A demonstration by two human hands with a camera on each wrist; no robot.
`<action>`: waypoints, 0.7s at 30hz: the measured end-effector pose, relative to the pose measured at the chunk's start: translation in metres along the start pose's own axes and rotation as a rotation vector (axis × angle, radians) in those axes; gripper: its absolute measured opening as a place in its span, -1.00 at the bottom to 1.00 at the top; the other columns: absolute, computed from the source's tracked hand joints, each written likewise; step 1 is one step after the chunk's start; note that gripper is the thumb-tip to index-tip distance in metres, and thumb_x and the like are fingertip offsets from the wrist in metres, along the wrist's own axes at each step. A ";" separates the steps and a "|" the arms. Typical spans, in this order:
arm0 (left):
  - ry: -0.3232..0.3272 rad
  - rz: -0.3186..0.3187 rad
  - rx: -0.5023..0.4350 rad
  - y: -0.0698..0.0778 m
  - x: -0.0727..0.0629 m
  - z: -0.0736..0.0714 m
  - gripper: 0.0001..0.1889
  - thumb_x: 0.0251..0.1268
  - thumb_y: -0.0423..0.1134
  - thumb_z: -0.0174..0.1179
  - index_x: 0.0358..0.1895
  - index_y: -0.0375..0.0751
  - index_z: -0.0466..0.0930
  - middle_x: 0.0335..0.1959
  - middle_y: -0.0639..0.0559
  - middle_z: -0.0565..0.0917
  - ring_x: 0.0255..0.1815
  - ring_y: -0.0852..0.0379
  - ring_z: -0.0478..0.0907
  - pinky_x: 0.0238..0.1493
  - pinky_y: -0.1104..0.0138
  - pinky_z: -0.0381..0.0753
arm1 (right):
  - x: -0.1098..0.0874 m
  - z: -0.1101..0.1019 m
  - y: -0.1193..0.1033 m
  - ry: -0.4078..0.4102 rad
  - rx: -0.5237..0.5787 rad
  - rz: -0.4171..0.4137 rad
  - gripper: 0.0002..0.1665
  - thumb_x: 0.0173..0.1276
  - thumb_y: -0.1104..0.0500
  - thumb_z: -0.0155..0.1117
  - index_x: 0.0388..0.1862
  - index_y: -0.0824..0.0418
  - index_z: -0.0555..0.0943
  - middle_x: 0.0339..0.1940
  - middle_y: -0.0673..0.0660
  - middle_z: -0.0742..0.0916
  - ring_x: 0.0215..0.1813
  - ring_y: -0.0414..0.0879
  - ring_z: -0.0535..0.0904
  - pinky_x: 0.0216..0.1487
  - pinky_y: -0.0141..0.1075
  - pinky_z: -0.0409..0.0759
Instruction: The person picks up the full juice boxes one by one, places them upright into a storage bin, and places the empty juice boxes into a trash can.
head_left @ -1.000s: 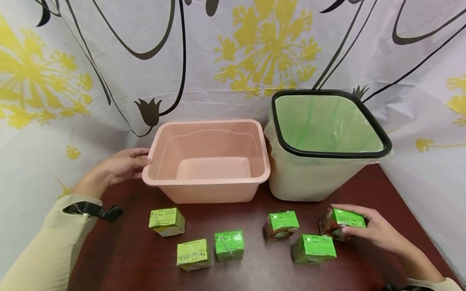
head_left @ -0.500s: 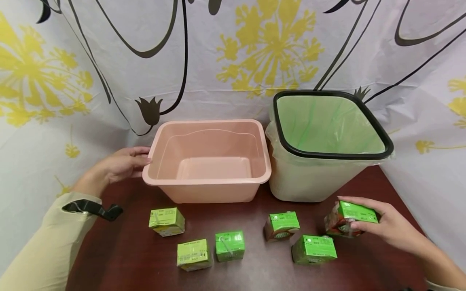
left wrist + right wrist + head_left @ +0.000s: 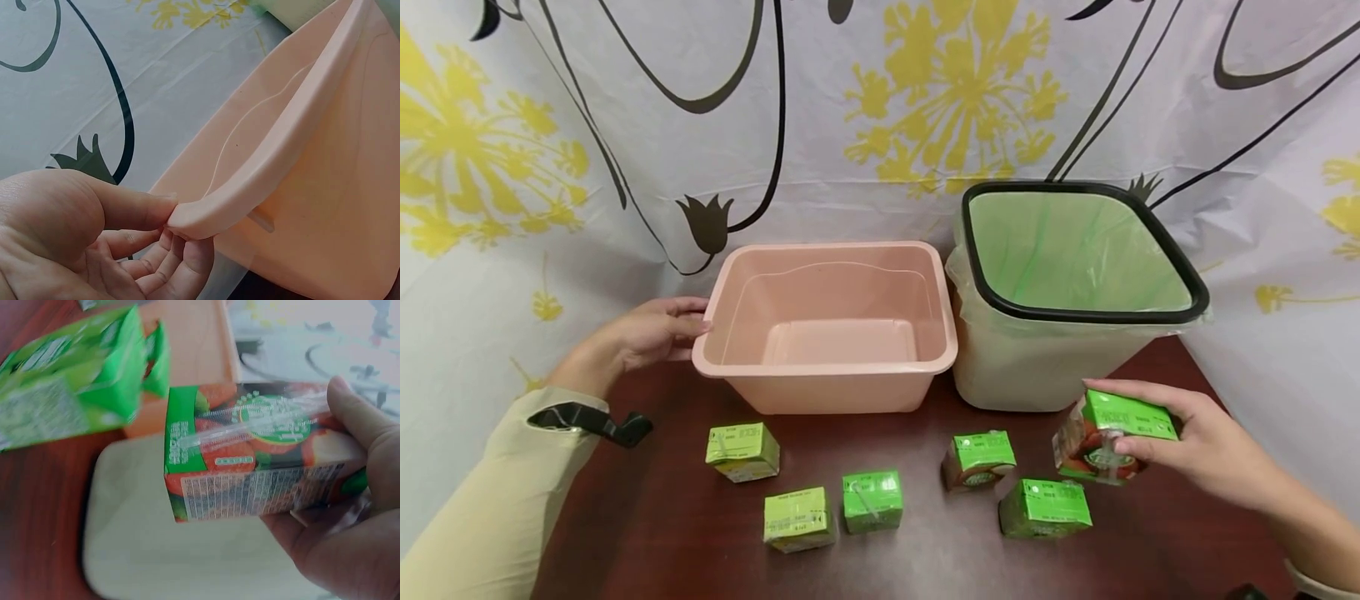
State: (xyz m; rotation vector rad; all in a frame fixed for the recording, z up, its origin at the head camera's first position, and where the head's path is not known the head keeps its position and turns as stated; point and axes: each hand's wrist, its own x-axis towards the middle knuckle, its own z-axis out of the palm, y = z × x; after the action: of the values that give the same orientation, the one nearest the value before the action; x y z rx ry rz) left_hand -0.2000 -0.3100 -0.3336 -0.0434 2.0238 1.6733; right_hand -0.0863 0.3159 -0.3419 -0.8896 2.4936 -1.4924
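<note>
In the head view my left hand [image 3: 658, 333] is at the left end of a pink plastic basin [image 3: 827, 370]. The left wrist view shows its thumb and fingers pinching the basin's rim [image 3: 262, 178]. On the right, my right hand [image 3: 1213, 454] grips a green-topped juice box [image 3: 1120, 417], tilted above the table. Seen close in the right wrist view, that juice box [image 3: 250, 481] has red fruit pictures and a wrapped straw along one side. A green juice box [image 3: 1047, 508] and a red-and-green one [image 3: 981, 458] stand just left of it.
Behind the right hand stands a white bin [image 3: 1030, 375] with a black rim and clear liner, close beside the basin. Two yellow-green boxes [image 3: 741, 450] and a green box [image 3: 872, 500] sit on the dark red table [image 3: 677, 533]. A patterned sheet [image 3: 865, 208] hangs behind.
My right hand has shifted the juice box a little right, then raised it off the table and tipped it. The left hand stays at the basin's rim.
</note>
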 end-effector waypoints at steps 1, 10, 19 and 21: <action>-0.001 0.000 0.002 0.000 0.000 -0.001 -0.29 0.57 -0.38 0.02 0.57 -0.49 -0.17 -0.13 0.26 0.67 -0.13 0.29 0.65 -0.08 0.31 0.70 | 0.003 0.000 -0.005 0.000 -0.005 0.004 -0.19 0.19 0.64 0.33 0.45 0.36 0.43 -0.13 0.02 0.70 -0.38 -0.09 0.69 -0.46 -0.20 0.70; -0.007 0.001 -0.001 0.000 0.003 0.000 -0.30 0.57 -0.40 0.02 0.57 -0.50 -0.16 -0.12 0.25 0.67 -0.12 0.28 0.65 -0.07 0.31 0.70 | 0.032 0.004 -0.050 -0.022 -0.066 0.013 -0.23 0.24 0.54 0.37 0.44 0.30 0.45 -0.17 0.04 0.74 -0.35 -0.12 0.66 -0.41 -0.28 0.66; 0.009 -0.004 0.017 0.000 0.003 0.000 -0.28 0.56 -0.37 0.06 0.58 -0.48 -0.14 -0.12 0.25 0.65 -0.13 0.27 0.65 -0.07 0.30 0.71 | 0.075 0.014 -0.096 0.008 -0.114 0.035 -0.27 0.28 0.40 0.44 0.42 0.06 0.54 -0.08 0.06 0.72 -0.29 -0.12 0.60 -0.36 -0.37 0.60; 0.013 -0.005 0.024 0.001 0.003 0.001 -0.28 0.56 -0.37 0.06 0.57 -0.48 -0.13 -0.12 0.25 0.65 -0.13 0.27 0.65 -0.07 0.30 0.71 | 0.085 0.016 -0.106 0.008 -0.103 0.064 -0.29 0.32 0.34 0.44 0.43 0.02 0.53 -0.13 0.09 0.72 -0.27 -0.10 0.62 -0.33 -0.37 0.61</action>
State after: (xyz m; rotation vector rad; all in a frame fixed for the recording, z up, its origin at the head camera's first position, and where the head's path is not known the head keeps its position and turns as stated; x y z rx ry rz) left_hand -0.2022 -0.3084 -0.3340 -0.0505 2.0518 1.6494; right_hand -0.1053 0.2219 -0.2446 -0.8116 2.5992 -1.3616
